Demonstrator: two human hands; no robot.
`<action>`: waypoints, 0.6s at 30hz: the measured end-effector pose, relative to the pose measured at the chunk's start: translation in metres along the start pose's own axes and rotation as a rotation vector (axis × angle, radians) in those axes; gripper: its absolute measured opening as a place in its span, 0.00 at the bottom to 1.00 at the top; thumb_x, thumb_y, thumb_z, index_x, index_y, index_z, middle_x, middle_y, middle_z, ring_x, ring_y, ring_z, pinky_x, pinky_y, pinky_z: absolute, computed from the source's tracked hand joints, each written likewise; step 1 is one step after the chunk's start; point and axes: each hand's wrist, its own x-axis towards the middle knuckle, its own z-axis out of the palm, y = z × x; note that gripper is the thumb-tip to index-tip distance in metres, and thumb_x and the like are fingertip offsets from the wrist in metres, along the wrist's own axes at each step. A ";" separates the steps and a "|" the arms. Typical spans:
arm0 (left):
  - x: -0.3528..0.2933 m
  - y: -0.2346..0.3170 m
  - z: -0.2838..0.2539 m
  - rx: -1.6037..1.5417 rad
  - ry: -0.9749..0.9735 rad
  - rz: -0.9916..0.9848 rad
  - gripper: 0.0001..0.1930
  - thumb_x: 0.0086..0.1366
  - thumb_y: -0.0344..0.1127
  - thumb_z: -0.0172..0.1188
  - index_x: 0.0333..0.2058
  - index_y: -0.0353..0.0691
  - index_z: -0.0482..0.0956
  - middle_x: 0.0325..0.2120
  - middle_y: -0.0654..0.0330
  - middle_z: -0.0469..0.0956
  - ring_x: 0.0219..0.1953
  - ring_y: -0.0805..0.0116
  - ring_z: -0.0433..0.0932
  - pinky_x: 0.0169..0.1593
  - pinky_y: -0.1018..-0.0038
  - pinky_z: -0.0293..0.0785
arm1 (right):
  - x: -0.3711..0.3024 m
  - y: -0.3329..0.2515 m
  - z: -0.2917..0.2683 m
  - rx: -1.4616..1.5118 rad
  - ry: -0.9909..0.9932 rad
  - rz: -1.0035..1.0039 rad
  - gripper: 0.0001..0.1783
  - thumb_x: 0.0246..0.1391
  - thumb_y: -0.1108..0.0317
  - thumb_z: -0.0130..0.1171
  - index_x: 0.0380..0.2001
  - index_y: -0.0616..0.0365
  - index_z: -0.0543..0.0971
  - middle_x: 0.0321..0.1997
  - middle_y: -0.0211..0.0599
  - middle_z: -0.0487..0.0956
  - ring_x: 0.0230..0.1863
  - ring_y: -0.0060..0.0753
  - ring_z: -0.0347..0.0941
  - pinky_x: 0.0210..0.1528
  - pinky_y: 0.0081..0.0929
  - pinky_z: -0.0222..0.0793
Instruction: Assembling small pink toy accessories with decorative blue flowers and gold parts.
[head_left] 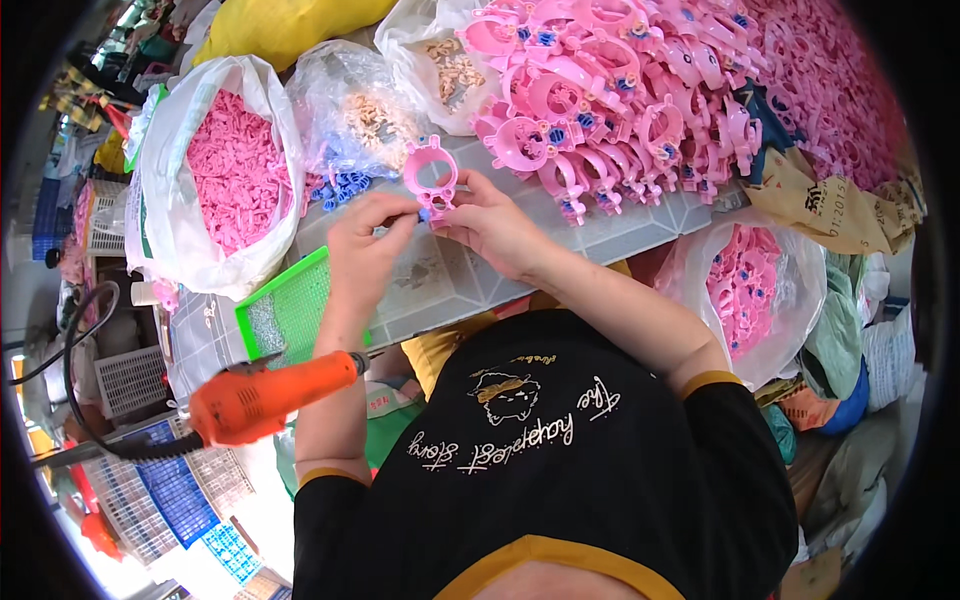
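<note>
In my right hand (490,222) is a pink plastic part with a round ring (431,158), held upright above the table by thumb and fingers. My left hand (372,240) pinches a small blue plastic piece (424,214) at the lower end of the pink part. The fingertips of both hands almost meet there and partly hide the contact. Several small blue pieces (340,188) lie on the table just past my left hand. To the right rises a big heap of pink ring parts (600,90), many with blue pieces in them.
A white bag (160,200) of small pink parts and clear bags with beige pieces (375,125) stand at the back. A green tray (248,335) of tiny metal pieces sits left. An orange corded power tool (265,400) hangs near my left forearm. A bag of pink parts (742,290) is right.
</note>
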 end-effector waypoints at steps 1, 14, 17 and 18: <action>-0.002 0.002 0.004 0.068 0.015 0.014 0.08 0.60 0.22 0.65 0.39 0.36 0.87 0.34 0.59 0.84 0.38 0.71 0.82 0.43 0.75 0.77 | 0.002 0.004 0.002 -0.028 -0.044 -0.042 0.29 0.62 0.78 0.56 0.65 0.56 0.63 0.59 0.37 0.73 0.58 0.31 0.74 0.62 0.30 0.72; 0.011 0.004 0.022 0.399 0.270 0.019 0.25 0.52 0.31 0.72 0.50 0.35 0.76 0.41 0.54 0.77 0.45 0.61 0.78 0.45 0.68 0.75 | 0.011 0.004 -0.010 -0.096 -0.209 -0.120 0.25 0.64 0.80 0.55 0.63 0.56 0.68 0.59 0.35 0.75 0.61 0.30 0.73 0.65 0.32 0.72; 0.014 0.003 0.023 0.333 0.266 -0.059 0.26 0.52 0.31 0.72 0.50 0.36 0.75 0.42 0.54 0.74 0.47 0.60 0.76 0.47 0.67 0.75 | 0.010 0.000 -0.008 -0.010 -0.202 -0.044 0.24 0.64 0.80 0.56 0.62 0.56 0.68 0.59 0.36 0.75 0.60 0.31 0.74 0.64 0.33 0.73; 0.015 0.005 0.024 0.297 0.287 -0.046 0.26 0.53 0.31 0.71 0.50 0.36 0.75 0.43 0.54 0.75 0.47 0.60 0.76 0.48 0.67 0.76 | 0.010 -0.001 -0.007 0.022 -0.198 -0.010 0.24 0.64 0.79 0.57 0.62 0.56 0.68 0.59 0.36 0.76 0.59 0.32 0.75 0.63 0.33 0.74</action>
